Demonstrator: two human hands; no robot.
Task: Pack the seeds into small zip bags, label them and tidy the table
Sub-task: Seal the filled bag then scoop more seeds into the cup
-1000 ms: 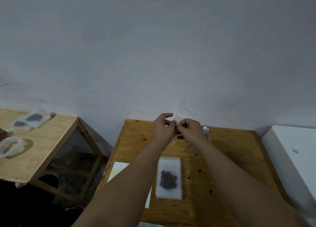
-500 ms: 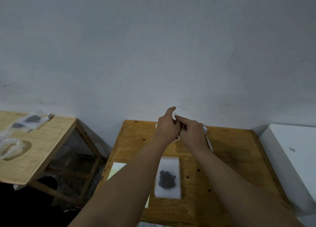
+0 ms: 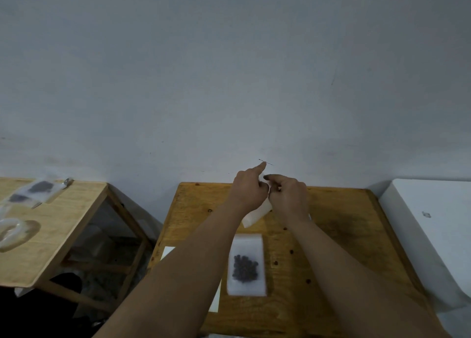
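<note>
Both my hands are raised together over the far part of the wooden table (image 3: 339, 235). My left hand (image 3: 248, 190) and my right hand (image 3: 289, 197) pinch the top of a small clear zip bag (image 3: 256, 214), which hangs down between them. Whether that bag holds seeds is hidden by my hands. A second small zip bag (image 3: 246, 265) with dark round seeds in it lies flat on the table between my forearms. A white sheet of paper (image 3: 168, 252) lies partly under my left forearm.
A second wooden table (image 3: 58, 225) stands to the left with two filled seed bags (image 3: 38, 191) and a roll of clear plastic (image 3: 12, 232) on it. A white box (image 3: 433, 225) stands at the right. A grey wall rises straight behind.
My hands have stayed together at the bag's top and shifted slightly. The bag now hangs lower between them, and the spoon seen behind my right hand is hidden.
</note>
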